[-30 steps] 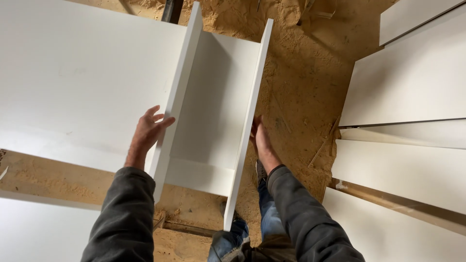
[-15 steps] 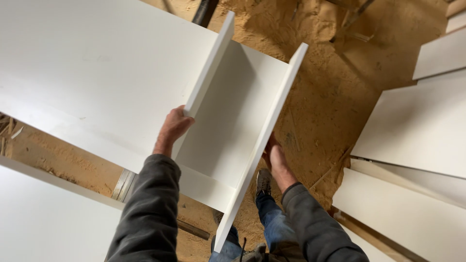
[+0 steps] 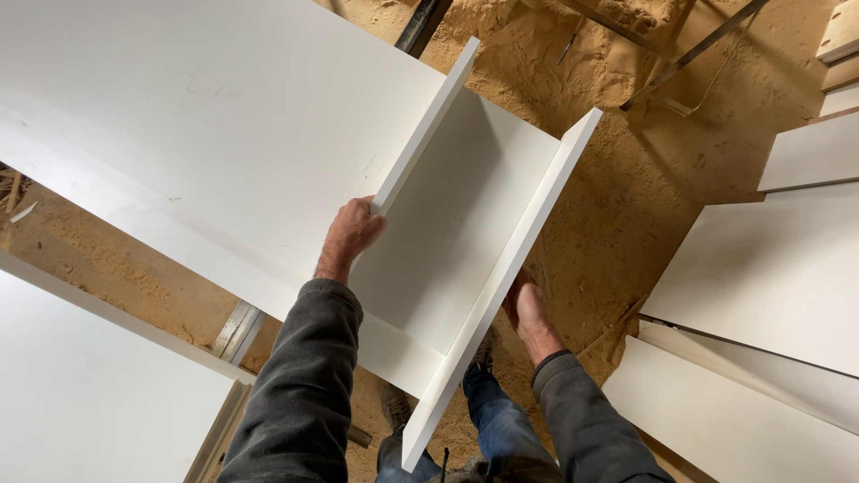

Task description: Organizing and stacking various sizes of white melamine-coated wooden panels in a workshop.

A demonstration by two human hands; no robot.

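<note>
Your left hand (image 3: pixel 352 234) grips the near end of one upright rib, your right hand (image 3: pixel 528 313) presses the outer face of the other — both clamped on the white panel assembly (image 3: pixel 268 152), held over your legs. More white boards (image 3: pixel 769 268) lie right; sawdust floor (image 3: pixel 626 179) below.

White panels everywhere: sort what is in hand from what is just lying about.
In hand:
- left upright panel, gripped by the left hand
- right upright panel, with the right hand against its outer face
- large white board they stand on

Lying about:
- stacked white panels at right
- white board at lower left
- sawdust floor
- metal bars
</note>
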